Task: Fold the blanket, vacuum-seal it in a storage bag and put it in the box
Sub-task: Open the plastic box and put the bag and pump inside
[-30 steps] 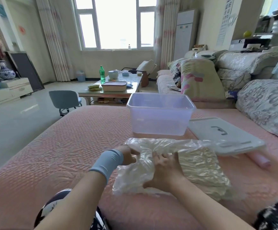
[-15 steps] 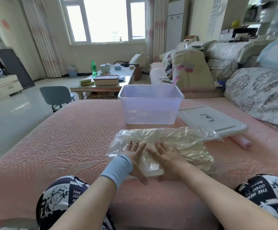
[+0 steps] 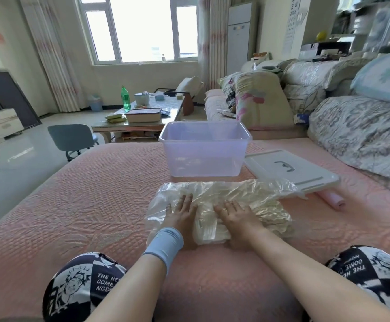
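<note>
In the lower centre of the frame, a clear storage bag (image 3: 247,194) is laid on a pink quilted bedspread (image 3: 91,205), and a pale folded blanket (image 3: 270,213) is seen packed inside it. The left hand (image 3: 182,214), with a light-blue wristband (image 3: 165,244) at the wrist, is pressed palm-down on the left part of the bag, fingers straight. The right hand (image 3: 238,217) is laid flat just beside it, fingers likewise extended on the plastic; nothing is gripped by either hand. Just beyond the bag, a translucent plastic box (image 3: 204,152) is set upright, uncovered. Its white lid (image 3: 289,169) is placed flat to the right of the box, and its near edge is reached by the bag's crinkled right end. A pink cylinder (image 3: 331,199) is seen by the lid's near corner.
</note>
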Tool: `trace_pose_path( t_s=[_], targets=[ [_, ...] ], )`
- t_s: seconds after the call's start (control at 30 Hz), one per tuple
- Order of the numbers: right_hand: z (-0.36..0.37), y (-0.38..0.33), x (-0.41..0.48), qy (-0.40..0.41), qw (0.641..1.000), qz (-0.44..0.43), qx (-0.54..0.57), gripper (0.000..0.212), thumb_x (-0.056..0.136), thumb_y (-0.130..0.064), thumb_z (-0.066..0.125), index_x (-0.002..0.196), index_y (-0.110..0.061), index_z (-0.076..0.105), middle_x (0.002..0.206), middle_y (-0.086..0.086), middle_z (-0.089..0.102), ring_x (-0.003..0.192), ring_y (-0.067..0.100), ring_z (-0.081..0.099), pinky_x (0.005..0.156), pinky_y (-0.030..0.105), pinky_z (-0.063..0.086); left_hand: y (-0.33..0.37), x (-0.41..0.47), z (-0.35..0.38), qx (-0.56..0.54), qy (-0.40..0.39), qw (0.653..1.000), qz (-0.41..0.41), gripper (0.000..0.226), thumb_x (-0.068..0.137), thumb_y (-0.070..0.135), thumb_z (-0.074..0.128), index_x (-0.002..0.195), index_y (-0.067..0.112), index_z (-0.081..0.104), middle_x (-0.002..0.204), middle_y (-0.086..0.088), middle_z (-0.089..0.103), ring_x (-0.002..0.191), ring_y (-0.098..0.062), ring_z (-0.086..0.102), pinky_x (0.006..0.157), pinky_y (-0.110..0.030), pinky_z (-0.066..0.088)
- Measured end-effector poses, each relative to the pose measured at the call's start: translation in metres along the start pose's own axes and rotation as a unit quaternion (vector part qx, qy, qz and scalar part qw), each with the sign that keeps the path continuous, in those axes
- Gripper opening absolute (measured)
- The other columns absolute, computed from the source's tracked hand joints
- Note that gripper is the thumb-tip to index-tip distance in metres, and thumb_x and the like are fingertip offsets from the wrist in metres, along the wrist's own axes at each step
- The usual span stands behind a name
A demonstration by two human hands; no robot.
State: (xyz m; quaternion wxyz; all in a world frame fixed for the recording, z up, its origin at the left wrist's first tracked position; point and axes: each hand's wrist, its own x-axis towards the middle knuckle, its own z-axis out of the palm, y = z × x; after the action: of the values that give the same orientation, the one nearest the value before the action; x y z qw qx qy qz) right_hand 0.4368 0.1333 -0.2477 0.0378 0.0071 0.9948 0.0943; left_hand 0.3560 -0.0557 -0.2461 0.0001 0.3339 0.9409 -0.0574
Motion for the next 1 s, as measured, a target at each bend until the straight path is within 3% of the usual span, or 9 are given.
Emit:
trace_pose_path(
  t_s=[0.17,0.27,0.4,0.53,0.67,0.8,1.0],
  targets=[
    [-0.021,0.006,-0.004,0.043,0.998,-0.033,-0.015,0.092,0.077,-0.039,0.068,0.153,-0.019,0.02,0.144,0.013,0.047,0.128,0.033,0.051,0.097,0.046,0.05,0.002,0.005,-0.029,-0.005,-0.003,1.0,0.027,0.109,0.067,0.054,0.077,0.149,0.012,0.021,0.156,-0.008,0.027,0.147,-0.027,0.018,0.116,-0.042,0.029],
    [-0.034,0.009,-0.009,0.056,0.998,-0.034,-0.011,0.087,0.075,-0.033,0.063,0.152,-0.019,0.024,0.134,0.009,0.053,0.121,0.031,0.056,0.09,0.042,0.052,0.001,0.004,-0.058,0.025,-0.004,0.999,0.047,0.088,0.067,0.06,0.07,0.137,0.014,0.042,0.139,-0.004,0.049,0.132,-0.024,0.043,0.109,-0.035,0.038],
    [-0.06,0.015,-0.015,0.103,0.994,-0.027,0.007,0.083,0.078,-0.023,0.058,0.154,-0.02,0.025,0.138,0.006,0.052,0.125,0.029,0.053,0.094,0.039,0.049,-0.002,-0.001,-0.111,0.062,0.029,0.997,0.045,0.061,0.06,0.052,0.065,0.112,0.022,0.059,0.111,-0.001,0.066,0.102,-0.023,0.063,0.086,-0.036,0.053],
    [-0.099,0.018,-0.018,0.212,0.977,0.014,-0.032,0.071,0.084,-0.015,0.058,0.151,-0.018,0.035,0.134,0.01,0.055,0.119,0.032,0.056,0.095,0.045,0.047,-0.018,-0.002,-0.156,0.067,0.119,0.989,0.057,0.06,0.058,0.054,0.065,0.112,0.031,0.058,0.111,0.007,0.065,0.105,-0.018,0.061,0.087,-0.035,0.052],
    [-0.146,0.031,-0.002,0.303,0.944,0.073,-0.109,0.067,0.08,-0.017,0.072,0.144,-0.018,0.05,0.128,0.013,0.064,0.115,0.034,0.063,0.093,0.055,0.052,-0.035,0.014,-0.197,0.054,0.252,0.964,0.071,0.067,0.058,0.056,0.064,0.122,0.037,0.055,0.13,0.019,0.058,0.13,-0.013,0.049,0.091,-0.038,0.051],
    [-0.186,0.055,0.04,0.297,0.94,0.094,-0.139,0.063,0.092,-0.016,0.061,0.15,-0.022,0.038,0.141,0.012,0.056,0.128,0.035,0.055,0.102,0.057,0.045,-0.046,0.056,-0.226,0.013,0.261,0.964,0.048,0.065,0.066,0.05,0.064,0.128,0.038,0.05,0.143,0.019,0.048,0.141,-0.014,0.035,0.103,-0.042,0.044],
    [-0.196,0.094,0.142,0.259,0.953,0.084,-0.133,0.07,0.096,-0.006,0.044,0.157,-0.02,0.011,0.156,0.02,0.033,0.142,0.04,0.035,0.112,0.062,0.027,-0.077,0.155,-0.234,-0.01,0.231,0.972,0.035,0.055,0.068,0.042,0.068,0.12,0.034,0.053,0.137,0.013,0.053,0.137,-0.018,0.039,0.1,-0.042,0.046]
  ],
)
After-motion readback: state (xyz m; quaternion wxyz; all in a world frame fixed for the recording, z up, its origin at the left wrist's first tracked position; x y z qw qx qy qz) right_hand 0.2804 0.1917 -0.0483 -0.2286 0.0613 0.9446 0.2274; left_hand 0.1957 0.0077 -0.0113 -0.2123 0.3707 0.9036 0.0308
